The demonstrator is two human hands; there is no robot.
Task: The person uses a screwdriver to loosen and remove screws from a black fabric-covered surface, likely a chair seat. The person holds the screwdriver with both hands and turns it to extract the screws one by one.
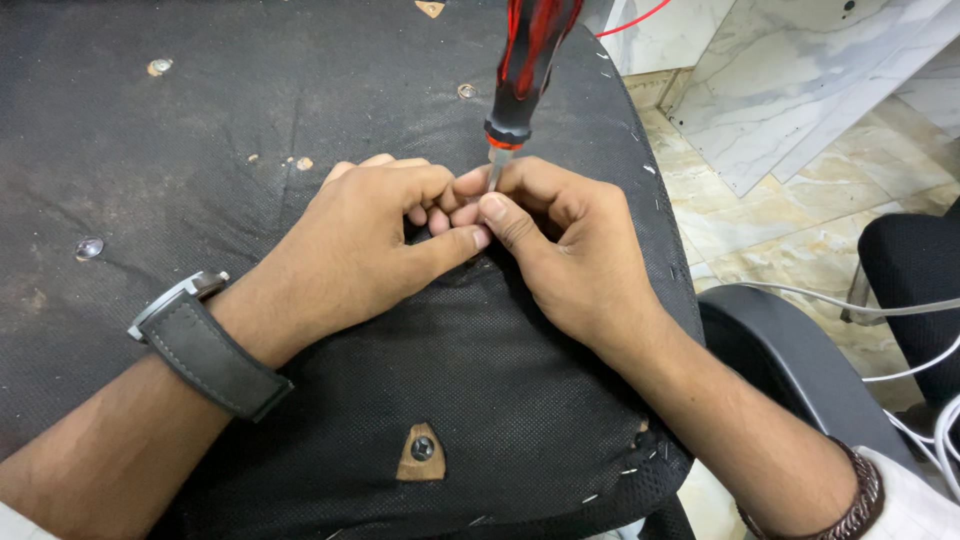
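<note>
From the head camera, my left hand (365, 245) and right hand (560, 245) met over the black fabric underside of an upturned chair seat (200, 150). My right grip was closed around the metal shaft of a red-and-black screwdriver (525, 70), standing upright with its tip hidden between my fingers; my left grip pinched shut just beside it. One screw (422, 449) sat seated in a torn patch nearer me, others farther off, so I judged the fastening partly done.
</note>
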